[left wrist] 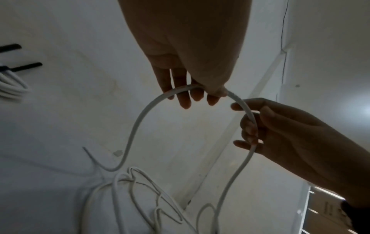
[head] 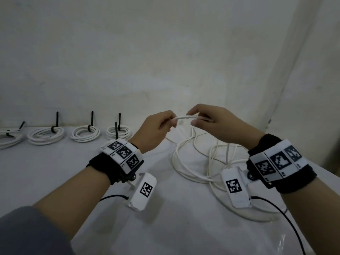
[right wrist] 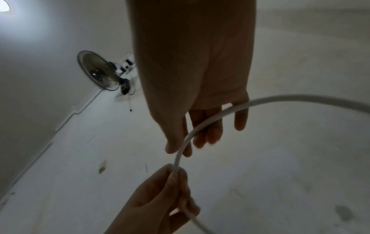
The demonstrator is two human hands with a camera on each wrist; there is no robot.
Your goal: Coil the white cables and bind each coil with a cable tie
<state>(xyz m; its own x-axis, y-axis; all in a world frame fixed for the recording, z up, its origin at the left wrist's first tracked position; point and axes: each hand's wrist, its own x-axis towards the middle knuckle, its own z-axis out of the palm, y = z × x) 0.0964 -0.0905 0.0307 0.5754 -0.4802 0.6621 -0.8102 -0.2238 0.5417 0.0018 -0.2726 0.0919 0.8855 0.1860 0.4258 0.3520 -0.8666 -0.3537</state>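
Observation:
A short arc of the loose white cable [head: 185,117] spans between my two raised hands above the table. My left hand [head: 169,122] pinches one side of it between thumb and fingers [left wrist: 197,95]. My right hand [head: 195,118] pinches the other side, its fingers [left wrist: 248,126] curled round the cable [left wrist: 140,115]. In the right wrist view the cable [right wrist: 280,97] runs under the right hand [right wrist: 190,137] down into the left hand [right wrist: 176,177]. The rest of the cable lies in a loose tangle [head: 193,162] on the table below.
Several coiled white cables [head: 46,135] [head: 85,133] [head: 118,132] bound with black ties [head: 57,119] lie in a row at the back left by the wall. A black lead [head: 294,227] trails over the white table [head: 55,172] at the front right. A wall fan [right wrist: 100,71] hangs overhead.

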